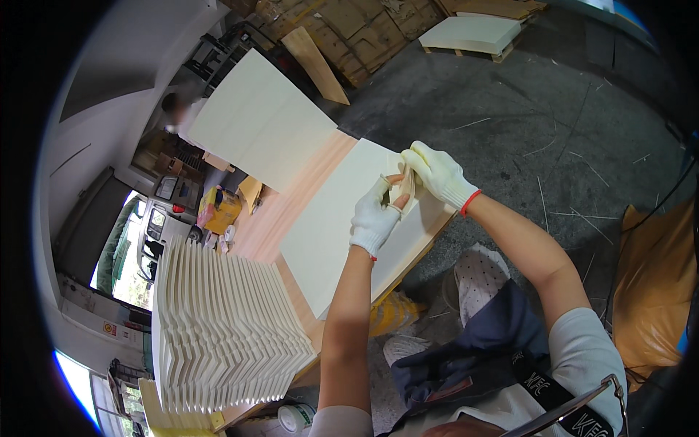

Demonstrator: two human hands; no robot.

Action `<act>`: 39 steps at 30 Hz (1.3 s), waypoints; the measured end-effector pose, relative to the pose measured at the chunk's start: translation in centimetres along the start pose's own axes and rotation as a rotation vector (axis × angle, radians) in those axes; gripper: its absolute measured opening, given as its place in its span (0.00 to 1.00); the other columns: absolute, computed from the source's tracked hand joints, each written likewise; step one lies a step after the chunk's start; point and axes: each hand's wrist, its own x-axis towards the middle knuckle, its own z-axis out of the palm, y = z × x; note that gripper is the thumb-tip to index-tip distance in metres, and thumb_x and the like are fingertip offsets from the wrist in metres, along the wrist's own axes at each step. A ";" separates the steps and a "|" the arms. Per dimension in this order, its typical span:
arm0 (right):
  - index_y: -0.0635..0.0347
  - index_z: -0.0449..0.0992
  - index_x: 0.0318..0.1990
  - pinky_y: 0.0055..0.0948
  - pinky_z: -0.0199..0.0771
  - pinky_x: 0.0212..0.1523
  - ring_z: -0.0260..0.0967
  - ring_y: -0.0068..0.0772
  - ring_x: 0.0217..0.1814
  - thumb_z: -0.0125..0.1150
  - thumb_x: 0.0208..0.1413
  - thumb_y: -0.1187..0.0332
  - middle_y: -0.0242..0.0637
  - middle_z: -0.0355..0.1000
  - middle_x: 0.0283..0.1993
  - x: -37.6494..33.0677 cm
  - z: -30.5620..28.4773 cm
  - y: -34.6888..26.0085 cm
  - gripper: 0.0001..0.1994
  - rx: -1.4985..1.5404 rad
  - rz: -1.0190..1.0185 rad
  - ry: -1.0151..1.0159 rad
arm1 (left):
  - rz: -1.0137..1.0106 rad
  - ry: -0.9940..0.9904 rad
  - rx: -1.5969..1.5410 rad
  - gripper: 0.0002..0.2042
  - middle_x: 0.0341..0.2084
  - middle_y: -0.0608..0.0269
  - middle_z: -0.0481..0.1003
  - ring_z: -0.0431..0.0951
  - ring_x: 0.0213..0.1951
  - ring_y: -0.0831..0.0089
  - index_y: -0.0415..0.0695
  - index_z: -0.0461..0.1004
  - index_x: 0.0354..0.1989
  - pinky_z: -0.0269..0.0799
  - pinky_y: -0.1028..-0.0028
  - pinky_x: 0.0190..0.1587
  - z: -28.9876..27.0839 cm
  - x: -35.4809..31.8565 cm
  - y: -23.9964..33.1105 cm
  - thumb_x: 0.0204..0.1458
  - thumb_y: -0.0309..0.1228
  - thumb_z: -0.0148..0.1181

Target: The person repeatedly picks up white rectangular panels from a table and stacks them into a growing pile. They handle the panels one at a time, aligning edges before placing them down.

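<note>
Both my hands wear white knit gloves with red cuff edges and meet above a large pale sheet [328, 233] lying on the table. My right hand [435, 173] pinches a beige, folded strip [409, 186]; its exact kind is unclear. My left hand [373, 217] is at the near-left side of the strip, with bare thumb and index fingertips sticking out of the glove and pressed to it. The hidden side of the strip cannot be seen.
A tall stack of bent white sheets [218, 328] stands at the left. Beyond lies another large pale panel [262, 124], with a person [178, 116] behind it. A pallet of sheets [470, 35] is on the floor, far right; an orange-brown bag [652, 284] sits at right.
</note>
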 end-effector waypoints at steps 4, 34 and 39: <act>0.55 0.70 0.41 0.45 0.69 0.41 0.73 0.56 0.40 0.44 0.69 0.46 0.50 0.75 0.34 0.0 -0.2 0.1 0.21 -0.005 0.000 0.017 | -0.026 -0.036 0.028 0.18 0.40 0.66 0.76 0.73 0.41 0.77 0.43 0.75 0.58 0.70 0.76 0.47 -0.3 0.1 0.5 0.58 0.25 0.61; 0.57 0.72 0.41 0.43 0.70 0.43 0.75 0.52 0.39 0.45 0.66 0.39 0.49 0.76 0.34 -0.5 0.1 -0.6 0.27 0.006 0.033 0.023 | 0.130 0.056 0.343 0.19 0.44 0.49 0.81 0.81 0.46 0.51 0.58 0.72 0.63 0.74 0.62 0.52 -0.2 -0.2 0.0 0.63 0.34 0.53; 0.57 0.73 0.40 0.42 0.71 0.43 0.75 0.50 0.40 0.47 0.65 0.39 0.46 0.77 0.37 -0.4 -2.2 0.7 0.27 0.073 -0.011 0.004 | 0.096 0.049 0.371 0.19 0.41 0.51 0.80 0.82 0.40 0.58 0.57 0.74 0.62 0.76 0.65 0.47 0.8 -0.5 2.2 0.62 0.31 0.51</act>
